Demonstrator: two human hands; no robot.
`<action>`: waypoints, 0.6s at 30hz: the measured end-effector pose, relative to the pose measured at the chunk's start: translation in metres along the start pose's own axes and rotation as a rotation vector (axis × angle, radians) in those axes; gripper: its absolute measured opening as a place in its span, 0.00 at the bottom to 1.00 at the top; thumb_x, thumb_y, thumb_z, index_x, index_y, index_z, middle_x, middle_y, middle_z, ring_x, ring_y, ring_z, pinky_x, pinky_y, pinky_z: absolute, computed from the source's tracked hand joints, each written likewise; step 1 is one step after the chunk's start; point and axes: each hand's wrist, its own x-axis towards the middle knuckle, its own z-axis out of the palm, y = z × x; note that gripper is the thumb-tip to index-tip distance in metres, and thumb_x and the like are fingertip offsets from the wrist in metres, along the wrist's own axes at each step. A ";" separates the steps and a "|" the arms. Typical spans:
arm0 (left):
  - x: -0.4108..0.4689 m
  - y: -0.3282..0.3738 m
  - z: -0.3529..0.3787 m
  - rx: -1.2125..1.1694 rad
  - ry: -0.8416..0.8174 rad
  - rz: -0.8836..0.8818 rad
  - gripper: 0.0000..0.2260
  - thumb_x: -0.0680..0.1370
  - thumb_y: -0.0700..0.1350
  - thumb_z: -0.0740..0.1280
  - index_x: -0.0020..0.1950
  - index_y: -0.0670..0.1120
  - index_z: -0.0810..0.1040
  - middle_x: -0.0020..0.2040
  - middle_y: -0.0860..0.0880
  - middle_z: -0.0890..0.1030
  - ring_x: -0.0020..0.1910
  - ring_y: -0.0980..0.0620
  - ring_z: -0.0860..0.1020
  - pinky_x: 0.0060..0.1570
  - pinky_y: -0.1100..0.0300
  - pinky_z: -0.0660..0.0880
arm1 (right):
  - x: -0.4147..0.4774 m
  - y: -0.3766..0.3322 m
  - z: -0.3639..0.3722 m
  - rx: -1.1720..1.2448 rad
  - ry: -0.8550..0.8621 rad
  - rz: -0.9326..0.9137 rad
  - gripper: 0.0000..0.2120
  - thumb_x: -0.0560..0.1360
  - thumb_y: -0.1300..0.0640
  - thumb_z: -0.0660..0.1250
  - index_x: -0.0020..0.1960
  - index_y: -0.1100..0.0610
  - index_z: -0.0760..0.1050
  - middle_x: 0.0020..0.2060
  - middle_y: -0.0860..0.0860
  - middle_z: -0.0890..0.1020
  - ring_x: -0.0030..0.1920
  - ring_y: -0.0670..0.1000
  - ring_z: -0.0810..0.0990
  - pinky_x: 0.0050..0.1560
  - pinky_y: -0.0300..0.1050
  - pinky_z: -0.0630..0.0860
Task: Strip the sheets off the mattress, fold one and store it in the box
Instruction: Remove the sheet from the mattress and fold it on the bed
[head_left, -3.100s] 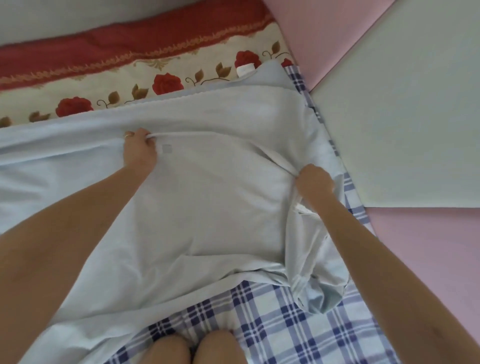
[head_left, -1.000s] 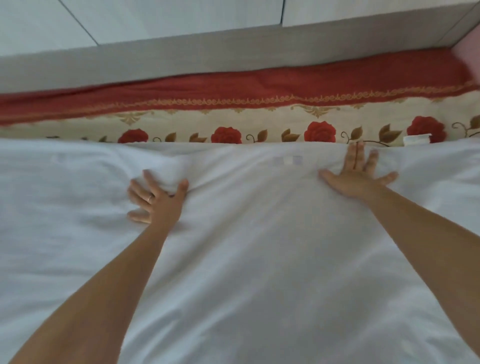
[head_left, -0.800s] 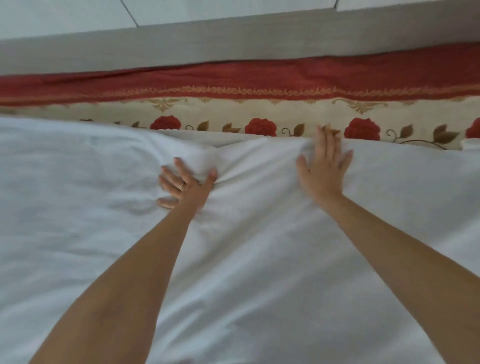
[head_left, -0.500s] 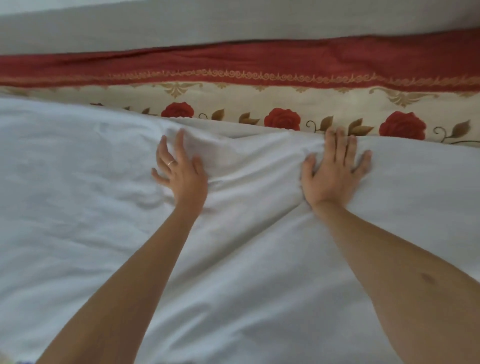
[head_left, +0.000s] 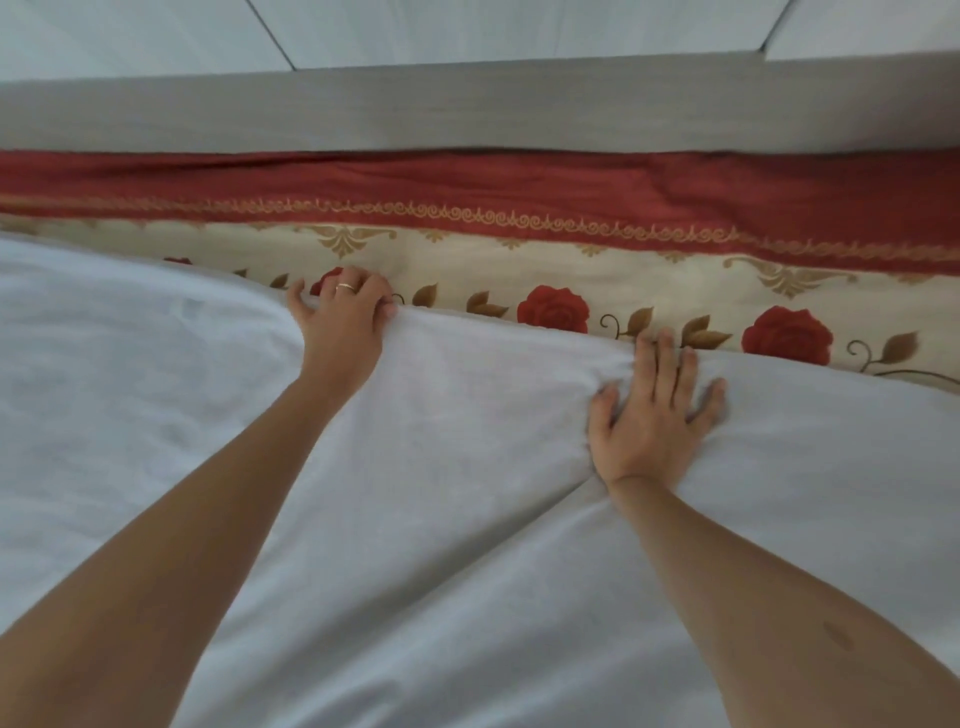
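Note:
A pale white sheet (head_left: 467, 519) covers most of the view, spread over the mattress. Its far edge runs across the middle. Beyond that edge shows a cream sheet with red roses and a dark red border (head_left: 571, 270). My left hand (head_left: 340, 325) reaches to the white sheet's far edge, its fingers curled over and gripping that edge. My right hand (head_left: 652, 415) lies flat on the white sheet just short of the edge, fingers straight and spread, pressing the cloth down. The box is out of view.
A grey wooden bed frame board (head_left: 467, 111) runs along the far side of the mattress. Behind it is a pale tiled floor (head_left: 519, 26).
Both hands slid over the white sheet, smoothing it. My left hand moved forward to the far edge and curled round it. My right hand stays flat on the cloth.

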 end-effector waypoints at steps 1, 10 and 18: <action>0.003 0.005 0.004 0.091 -0.042 -0.048 0.07 0.79 0.42 0.58 0.53 0.44 0.75 0.56 0.44 0.73 0.60 0.42 0.70 0.67 0.38 0.49 | 0.000 -0.001 0.000 -0.002 0.001 0.002 0.31 0.75 0.46 0.48 0.75 0.56 0.59 0.74 0.53 0.62 0.74 0.58 0.59 0.72 0.58 0.42; -0.050 0.059 0.015 -0.054 0.055 -0.266 0.20 0.77 0.49 0.56 0.69 0.45 0.62 0.74 0.39 0.56 0.74 0.41 0.55 0.68 0.35 0.48 | 0.001 0.001 0.003 0.000 0.008 -0.004 0.31 0.74 0.46 0.49 0.75 0.56 0.59 0.74 0.53 0.62 0.74 0.58 0.59 0.72 0.58 0.42; -0.283 0.150 0.042 -0.084 -0.322 -0.056 0.27 0.75 0.55 0.56 0.72 0.46 0.63 0.74 0.38 0.62 0.74 0.40 0.58 0.66 0.36 0.56 | -0.006 0.003 -0.008 0.013 -0.053 -0.021 0.36 0.72 0.37 0.49 0.77 0.50 0.51 0.77 0.50 0.55 0.76 0.55 0.51 0.73 0.62 0.40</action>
